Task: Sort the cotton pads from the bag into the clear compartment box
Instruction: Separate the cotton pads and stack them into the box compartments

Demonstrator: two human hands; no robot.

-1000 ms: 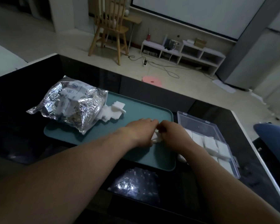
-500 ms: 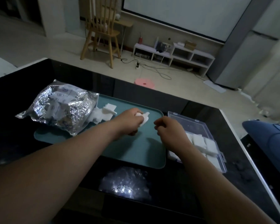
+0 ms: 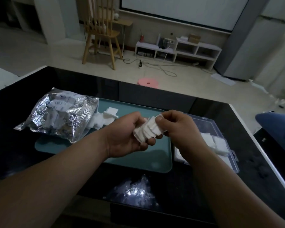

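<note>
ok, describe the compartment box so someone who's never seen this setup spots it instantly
On the black table lies a teal tray. The clear compartment box lies just right of it, partly behind the right hand. Its rigid clear walls and the white cotton pads in its cells set it apart from the crinkled silver bag at the tray's left.
</note>
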